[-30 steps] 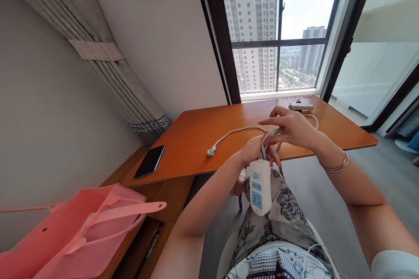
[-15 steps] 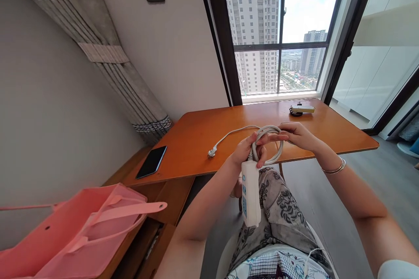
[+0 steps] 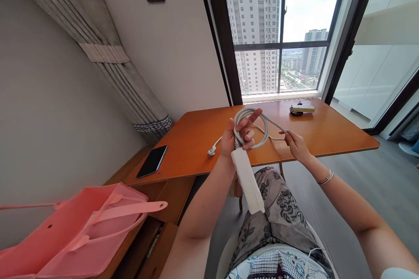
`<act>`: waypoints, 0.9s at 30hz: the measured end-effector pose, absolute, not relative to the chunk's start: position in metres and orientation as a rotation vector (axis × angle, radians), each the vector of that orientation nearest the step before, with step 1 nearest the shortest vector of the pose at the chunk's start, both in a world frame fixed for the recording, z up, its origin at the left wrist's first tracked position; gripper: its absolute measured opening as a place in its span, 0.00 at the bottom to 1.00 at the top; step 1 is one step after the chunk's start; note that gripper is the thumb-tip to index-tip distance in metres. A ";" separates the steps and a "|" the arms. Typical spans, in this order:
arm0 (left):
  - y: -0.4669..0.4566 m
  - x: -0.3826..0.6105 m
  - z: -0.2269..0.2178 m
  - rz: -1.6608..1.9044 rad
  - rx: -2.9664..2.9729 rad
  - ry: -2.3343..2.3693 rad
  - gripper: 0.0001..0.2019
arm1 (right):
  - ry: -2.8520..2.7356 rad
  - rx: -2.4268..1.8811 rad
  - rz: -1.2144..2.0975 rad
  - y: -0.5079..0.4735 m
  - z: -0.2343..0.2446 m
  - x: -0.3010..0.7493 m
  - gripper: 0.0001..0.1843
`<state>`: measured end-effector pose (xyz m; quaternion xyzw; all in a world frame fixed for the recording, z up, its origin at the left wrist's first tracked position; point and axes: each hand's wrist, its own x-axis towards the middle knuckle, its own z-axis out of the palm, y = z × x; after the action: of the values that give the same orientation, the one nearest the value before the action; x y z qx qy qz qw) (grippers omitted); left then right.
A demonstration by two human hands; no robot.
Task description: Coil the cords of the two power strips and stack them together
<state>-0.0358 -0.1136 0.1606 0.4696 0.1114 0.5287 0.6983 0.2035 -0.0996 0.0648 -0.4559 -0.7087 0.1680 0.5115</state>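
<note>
A white power strip hangs tilted below my left hand, over my lap. Its grey-white cord is looped in a coil, and my left hand grips the coil beside the strip's cable end, with one finger stretched through the loops. To the right, my right hand pinches a running length of the same cord near the table's front edge. The cord's plug lies on the orange-brown table to the left of my hands.
A black phone rests at the table's left end. Near the back right lies another power strip with a dark cord. A pink bag stands open at lower left, by a wooden drawer. Behind the table is a window.
My left hand has lifted and shifted left, tilting the strip and turning its socket face away. My right hand has moved off the coil, down and right, drawing out a length of cord.
</note>
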 end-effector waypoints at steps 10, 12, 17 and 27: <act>-0.120 -0.037 0.153 0.995 0.999 0.193 0.31 | -1.527 -1.210 0.168 -0.078 0.091 0.229 0.29; -0.122 -0.039 0.158 1.059 1.015 0.178 0.31 | -1.567 -1.188 0.228 -0.079 0.081 0.230 0.30; -0.120 -0.044 0.173 1.224 1.103 0.212 0.27 | -1.735 -1.090 0.297 -0.095 0.047 0.225 0.29; -0.107 -0.057 0.168 1.234 1.297 0.362 0.27 | -1.991 -1.013 0.123 -0.126 0.058 0.203 0.18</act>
<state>-0.0565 -0.1074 0.1676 0.5620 0.1568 0.5346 0.6114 0.2029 -0.1257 0.0583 -0.4073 -0.8004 0.0494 0.4370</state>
